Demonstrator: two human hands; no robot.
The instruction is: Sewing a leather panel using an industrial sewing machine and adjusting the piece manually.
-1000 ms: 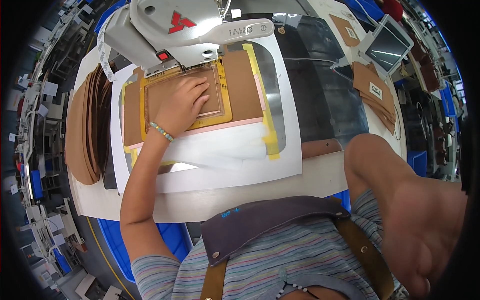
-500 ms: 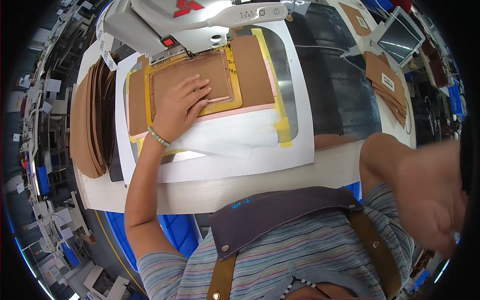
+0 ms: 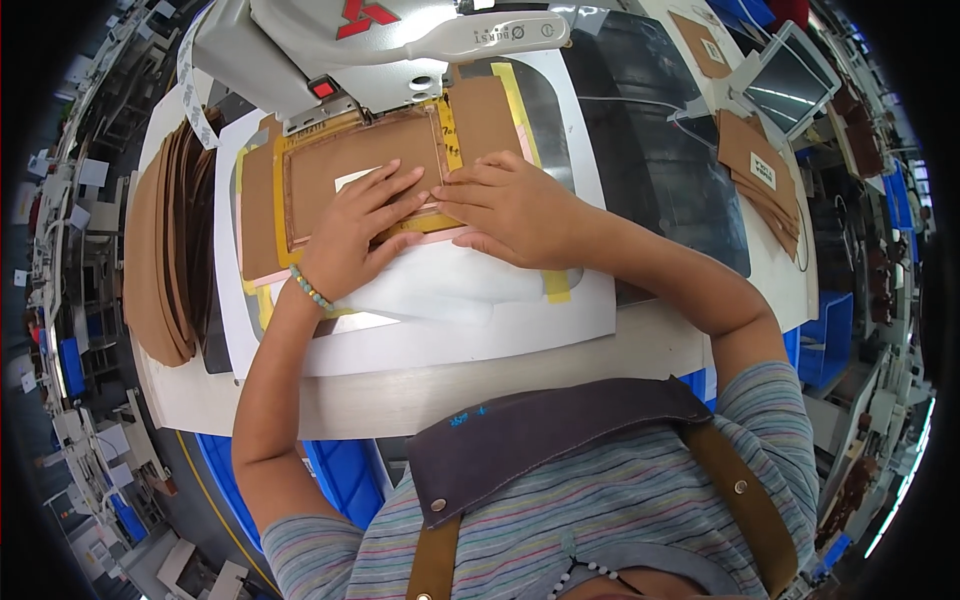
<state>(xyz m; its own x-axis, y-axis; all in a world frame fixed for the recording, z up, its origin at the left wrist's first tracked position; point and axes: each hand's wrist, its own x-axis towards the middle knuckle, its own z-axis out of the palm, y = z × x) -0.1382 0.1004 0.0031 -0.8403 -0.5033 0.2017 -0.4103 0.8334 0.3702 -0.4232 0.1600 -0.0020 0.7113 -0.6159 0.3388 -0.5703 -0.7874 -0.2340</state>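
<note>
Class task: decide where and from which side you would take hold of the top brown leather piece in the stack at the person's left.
Grip the top brown leather piece by its outer curved edge, coming from the left: the pieces stand fanned on edge, and the white template board blocks the right side.

Lying on the pale worktop: a white template board, a stack of brown leather pieces at left, a machine sitting behind.

Leather workshop: industrial sewing machine, stacked brown leather panels, workbench.
</note>
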